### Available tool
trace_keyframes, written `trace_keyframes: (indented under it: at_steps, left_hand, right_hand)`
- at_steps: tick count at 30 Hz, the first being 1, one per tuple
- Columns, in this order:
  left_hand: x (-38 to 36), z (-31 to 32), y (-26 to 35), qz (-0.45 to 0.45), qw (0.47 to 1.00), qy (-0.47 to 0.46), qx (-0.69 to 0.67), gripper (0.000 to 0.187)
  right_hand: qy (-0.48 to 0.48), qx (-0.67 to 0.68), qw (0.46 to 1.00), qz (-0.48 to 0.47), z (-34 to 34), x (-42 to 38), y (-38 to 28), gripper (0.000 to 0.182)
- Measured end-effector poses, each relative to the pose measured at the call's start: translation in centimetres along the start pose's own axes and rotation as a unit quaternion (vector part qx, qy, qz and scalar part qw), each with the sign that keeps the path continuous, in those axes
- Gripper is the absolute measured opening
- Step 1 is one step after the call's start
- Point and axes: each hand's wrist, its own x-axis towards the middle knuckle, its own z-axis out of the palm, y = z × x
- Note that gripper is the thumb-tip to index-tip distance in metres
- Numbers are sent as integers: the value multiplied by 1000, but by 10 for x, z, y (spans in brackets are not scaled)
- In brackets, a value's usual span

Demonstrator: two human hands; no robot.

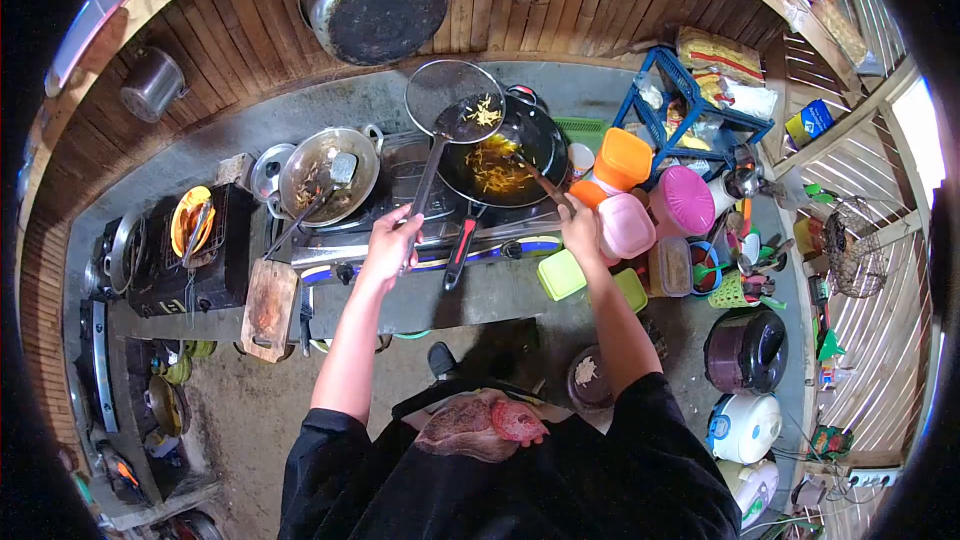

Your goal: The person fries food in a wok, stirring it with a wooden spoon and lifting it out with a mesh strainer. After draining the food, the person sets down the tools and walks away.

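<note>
My left hand is closed round the handle of a round mesh strainer, held above the back left edge of a dark wok. Some pale yellow strips lie in the strainer. Oil with more yellow strips fills the bottom of the wok, which stands on the stove. In my right hand is the handle of a wooden-handled utensil, its far end in the oil. The wok's black and red handle points towards me, between my hands, untouched.
Left of the wok stands a second pan with a spatula. A cutting board lies at the counter edge. Orange and pink containers crowd beside my right hand, with a blue rack behind. A large pan hangs on the wall.
</note>
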Motion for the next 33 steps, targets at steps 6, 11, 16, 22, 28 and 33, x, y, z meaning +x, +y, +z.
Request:
trace_keyframes:
  at_steps: [6, 11, 16, 22, 28, 33]
  left_hand:
    - [2, 2, 1, 0, 1000, -6, -1, 35]
    - [7, 1, -5, -4, 1000, -16, -12, 35]
    - [9, 2, -7, -5, 1000, 1, -4, 35]
    - [13, 4, -6, -4, 1000, -5, 28, 31]
    - [14, 5, -7, 8, 999, -4, 41, 28]
    - [16, 2, -10, 6, 998, -8, 55, 31]
  right_hand:
    - [-74, 72, 995, 4, 1, -2, 1, 32]
    - [-111, 158, 981, 25, -5, -11, 5, 32]
    - [-137, 180, 972, 59, -29, -20, -3, 33]
    - [-174, 285, 931, 150, -61, -20, -11, 28]
    - [-71, 98, 992, -30, -98, -9, -16, 31]
    - [-5, 21, 1000, -19, -111, 5, -18, 31]
